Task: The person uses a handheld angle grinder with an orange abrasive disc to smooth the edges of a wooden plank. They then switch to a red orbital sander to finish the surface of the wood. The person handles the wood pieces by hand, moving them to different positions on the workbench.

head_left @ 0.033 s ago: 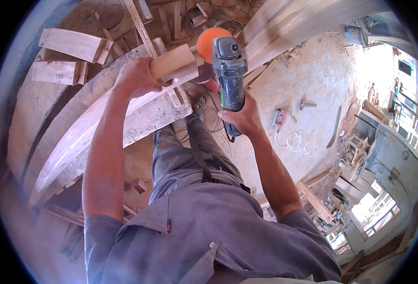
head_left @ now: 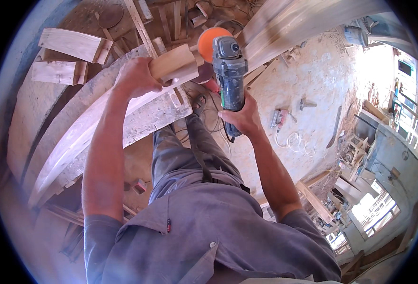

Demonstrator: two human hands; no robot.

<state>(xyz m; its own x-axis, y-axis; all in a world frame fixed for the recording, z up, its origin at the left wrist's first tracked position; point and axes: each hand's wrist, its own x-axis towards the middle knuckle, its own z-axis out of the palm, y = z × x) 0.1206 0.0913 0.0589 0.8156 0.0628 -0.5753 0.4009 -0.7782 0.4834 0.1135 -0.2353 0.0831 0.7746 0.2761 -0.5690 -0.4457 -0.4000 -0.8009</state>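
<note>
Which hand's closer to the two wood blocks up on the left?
Left. The left hand is to the right of the two wood blocks, apart from them, on a wooden piece; the right hand is farther right, around the power tool.

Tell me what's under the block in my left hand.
Below the block, a pale board shows, with a speckled slab beneath it. The block and your left hand cover whatever lies directly underneath.
</note>
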